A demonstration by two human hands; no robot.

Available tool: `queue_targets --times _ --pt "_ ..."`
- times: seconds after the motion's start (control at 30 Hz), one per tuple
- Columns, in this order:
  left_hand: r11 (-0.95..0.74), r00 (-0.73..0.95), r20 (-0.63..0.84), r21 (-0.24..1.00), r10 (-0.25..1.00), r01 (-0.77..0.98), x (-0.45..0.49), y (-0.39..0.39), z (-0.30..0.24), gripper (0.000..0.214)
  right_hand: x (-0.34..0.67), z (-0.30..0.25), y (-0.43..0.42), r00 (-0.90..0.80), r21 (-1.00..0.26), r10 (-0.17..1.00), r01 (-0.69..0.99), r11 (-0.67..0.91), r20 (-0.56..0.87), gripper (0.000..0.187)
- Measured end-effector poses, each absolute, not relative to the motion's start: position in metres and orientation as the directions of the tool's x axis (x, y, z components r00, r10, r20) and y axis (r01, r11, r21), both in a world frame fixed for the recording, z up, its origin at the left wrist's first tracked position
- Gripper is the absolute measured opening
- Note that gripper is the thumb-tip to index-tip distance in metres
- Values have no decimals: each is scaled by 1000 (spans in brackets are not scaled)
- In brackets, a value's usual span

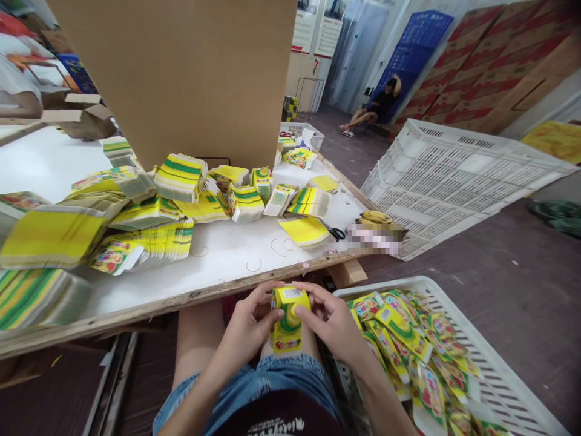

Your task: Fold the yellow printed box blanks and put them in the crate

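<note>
Above my lap, a small yellow and green printed carton (288,324) is held between my two hands. My left hand (254,321) grips its left side, thumb on the front panel. On the other side, my right hand (333,321) pinches it, thumb near the printed round shape; a barcode shows at the carton's upper end. Close to my right forearm stands a white plastic crate (512,372) holding many similar cartons (402,327). On the white table (227,248) ahead lie stacks of flat yellow and green cartons (179,177).
A large brown cardboard sheet (181,79) stands upright on the table. Black scissors (336,233) and bananas (376,218) lie near the right edge. Stacked white crates (458,175) stand on the floor to the right. A seated person (381,106) is in the background.
</note>
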State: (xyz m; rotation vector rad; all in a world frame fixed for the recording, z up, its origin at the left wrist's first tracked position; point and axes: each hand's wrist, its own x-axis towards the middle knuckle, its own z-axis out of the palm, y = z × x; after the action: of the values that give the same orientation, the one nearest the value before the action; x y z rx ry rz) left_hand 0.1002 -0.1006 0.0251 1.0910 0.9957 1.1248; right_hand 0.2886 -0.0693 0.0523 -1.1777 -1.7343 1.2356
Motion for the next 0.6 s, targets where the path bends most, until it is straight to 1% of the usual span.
queue_targets --times 0.07,0.17,0.23,0.3,0.37,0.5,0.6 --pt "90 199 -52 979 979 -184 102 -102 25 43 284 52 -71 -338 -956 940 289 53 -50 34" --pt "109 254 -51 969 966 -223 102 -101 28 46 279 50 -72 -285 -929 957 365 54 -56 28" --pt "121 243 -60 961 968 -247 102 -100 29 49 277 50 -73 -263 -904 963 423 62 -57 31" --pt "128 217 -71 957 974 -262 100 -98 30 52 279 48 -73 -275 -891 959 450 65 -69 37" --pt "137 202 -83 954 976 -268 100 -97 31 51 282 45 -73 -284 -902 958 424 81 -48 37" --pt "146 210 -88 949 974 -280 105 -97 29 44 284 37 -74 -214 -928 972 332 169 100 28" --pt "119 192 -70 959 979 -258 118 -96 28 39 283 36 -75 -178 -948 977 274 162 116 25"
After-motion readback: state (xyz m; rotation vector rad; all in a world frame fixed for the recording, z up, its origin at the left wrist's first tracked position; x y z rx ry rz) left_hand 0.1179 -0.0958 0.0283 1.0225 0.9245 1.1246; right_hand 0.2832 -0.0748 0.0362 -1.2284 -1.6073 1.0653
